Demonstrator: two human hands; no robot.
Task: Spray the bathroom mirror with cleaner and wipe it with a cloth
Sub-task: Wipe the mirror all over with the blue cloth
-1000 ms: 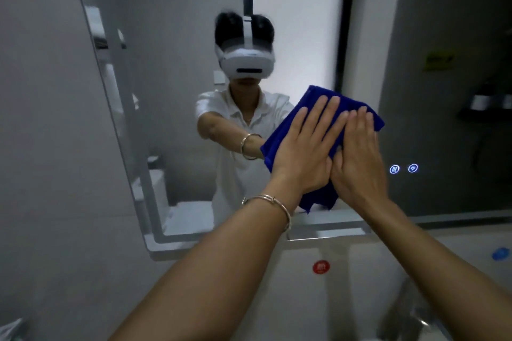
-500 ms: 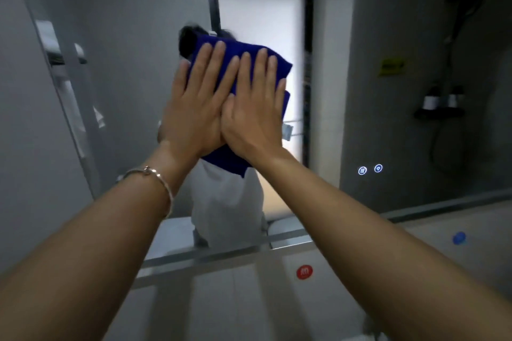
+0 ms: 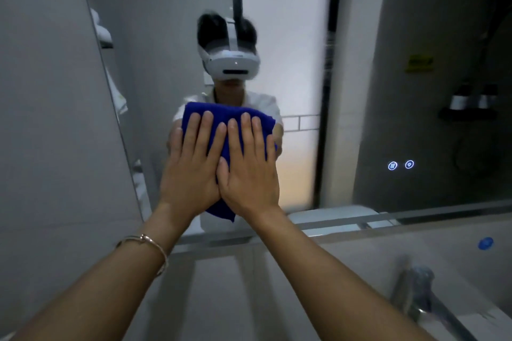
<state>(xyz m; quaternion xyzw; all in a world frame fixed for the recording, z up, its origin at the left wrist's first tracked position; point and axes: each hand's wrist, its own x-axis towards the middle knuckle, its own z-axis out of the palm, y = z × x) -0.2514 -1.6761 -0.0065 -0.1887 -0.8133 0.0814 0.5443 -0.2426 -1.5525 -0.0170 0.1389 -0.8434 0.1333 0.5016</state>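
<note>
**Mirror Wiping: Both Hands Flat on Cloth**

Two bare forearms enter from the lower edge of the frame and converge toward the centre. The left forearm carries a thin metal bracelet (image 3: 146, 241) just below the wrist. At the lower right, a chrome faucet (image 3: 415, 296) appears blurred.

The left hand (image 3: 191, 171) and the right hand (image 3: 250, 174) lie side by side at the centre of the frame and touch along their inner edges. Both hands are flat, with fingers straight and pointing up; neither hand curls around anything. Both palms press on the blue cloth (image 3: 221, 108).

The cloth is folded and held flat against the mirror (image 3: 360, 119), in the lower centre-left part of the glass. Its upper edge shows above the fingertips, and one corner hangs below the heels of the hands.

Two lit touch icons (image 3: 400, 165) glow on the glass at the right. A blue round mark (image 3: 485, 243) sits on the wall below the mirror at the far right.

In the reflection:
- A person in a white shirt wears a white headset (image 3: 232, 62), directly above the cloth.
- A frosted door (image 3: 282, 36) with a dark frame stands behind the person.
- A dark shelf (image 3: 468, 115) holds two containers at the right.
- A yellow sign (image 3: 419, 63) is above the shelf; its text is unreadable.
</note>
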